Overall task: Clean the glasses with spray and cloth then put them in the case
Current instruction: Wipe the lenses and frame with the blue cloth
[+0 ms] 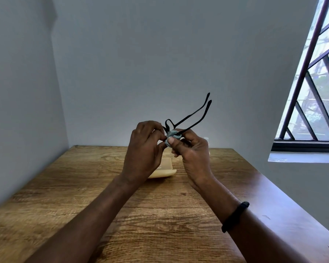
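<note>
Black-framed glasses [195,114] are held up above the table, their two arms pointing up and to the right. My left hand [144,147] pinches the frame at its front. My right hand [192,150] pinches a small grey-blue cloth [171,136] around one lens, thumb on top. A pale yellow case [164,170] lies on the wooden table [84,186] below and behind my hands, mostly hidden by my left hand. A clear spray bottle [207,140] peeks out behind my right hand.
The table stands in a corner, with grey walls to the left and behind. A barred window [311,92] with a sill is at the right. The table's right edge [285,202] runs diagonally toward me.
</note>
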